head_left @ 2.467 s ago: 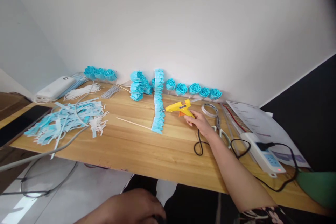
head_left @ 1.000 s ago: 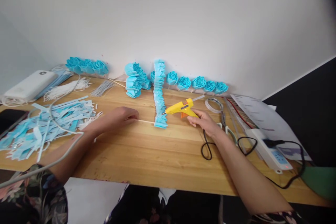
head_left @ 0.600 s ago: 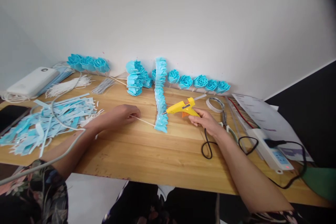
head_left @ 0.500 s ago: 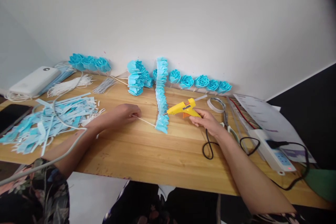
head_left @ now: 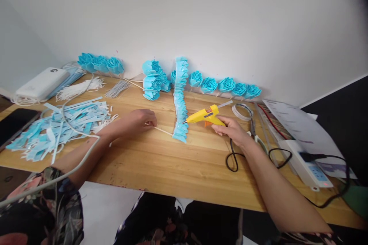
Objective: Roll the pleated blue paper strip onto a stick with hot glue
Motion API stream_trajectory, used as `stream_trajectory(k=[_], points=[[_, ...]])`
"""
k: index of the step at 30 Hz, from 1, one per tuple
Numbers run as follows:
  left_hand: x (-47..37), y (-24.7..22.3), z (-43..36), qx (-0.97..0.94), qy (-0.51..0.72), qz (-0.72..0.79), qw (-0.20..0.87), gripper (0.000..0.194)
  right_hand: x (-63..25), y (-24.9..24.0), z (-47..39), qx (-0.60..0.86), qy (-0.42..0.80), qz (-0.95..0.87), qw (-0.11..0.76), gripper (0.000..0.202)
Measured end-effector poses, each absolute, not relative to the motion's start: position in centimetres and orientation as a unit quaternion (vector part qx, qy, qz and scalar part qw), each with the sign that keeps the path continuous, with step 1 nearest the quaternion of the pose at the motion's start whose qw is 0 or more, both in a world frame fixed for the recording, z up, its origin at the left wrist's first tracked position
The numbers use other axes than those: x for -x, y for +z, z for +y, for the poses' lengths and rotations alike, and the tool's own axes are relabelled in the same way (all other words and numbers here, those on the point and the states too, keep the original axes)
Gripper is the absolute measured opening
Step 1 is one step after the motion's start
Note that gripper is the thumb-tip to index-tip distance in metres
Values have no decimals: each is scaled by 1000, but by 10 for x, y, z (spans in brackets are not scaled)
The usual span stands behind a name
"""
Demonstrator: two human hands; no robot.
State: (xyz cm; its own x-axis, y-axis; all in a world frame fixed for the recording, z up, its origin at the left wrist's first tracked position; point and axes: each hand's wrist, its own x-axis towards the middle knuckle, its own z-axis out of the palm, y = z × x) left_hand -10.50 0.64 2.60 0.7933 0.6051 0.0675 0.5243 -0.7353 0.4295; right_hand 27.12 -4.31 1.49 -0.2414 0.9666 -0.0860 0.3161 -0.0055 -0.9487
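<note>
My right hand grips a yellow glue gun by its handle, nozzle pointing left at a long strip of folded blue petals lying on the wooden table. My left hand pinches the near end of a thin wooden stick that runs right to the bottom of the strip. The gun's black cord loops beside my right wrist.
Blue paper roses line the wall, more at the left. Cut blue and white scraps lie left, with a white power bank and a phone. Scissors, a tape roll, a power strip and papers sit right.
My left hand came up from below the table and took hold of the stick's end. My right hand kept the glue gun near the strip; the view shifted slightly.
</note>
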Motion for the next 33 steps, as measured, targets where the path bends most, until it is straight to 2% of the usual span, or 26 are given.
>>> stream_trajectory(k=[8, 14, 23, 33], points=[[102, 33, 3, -922, 93, 308, 216, 23, -271, 10, -42, 520, 493, -611, 336, 39], [99, 28, 2, -909, 96, 346, 213, 17, -272, 10, -41, 523, 494, -608, 335, 38], [94, 26, 3, -910, 91, 352, 200, 12, -263, 12, -43, 519, 489, -572, 406, 34], [92, 35, 21, -907, -4, 352, 234, 19, -261, 15, -43, 505, 494, -574, 415, 37]])
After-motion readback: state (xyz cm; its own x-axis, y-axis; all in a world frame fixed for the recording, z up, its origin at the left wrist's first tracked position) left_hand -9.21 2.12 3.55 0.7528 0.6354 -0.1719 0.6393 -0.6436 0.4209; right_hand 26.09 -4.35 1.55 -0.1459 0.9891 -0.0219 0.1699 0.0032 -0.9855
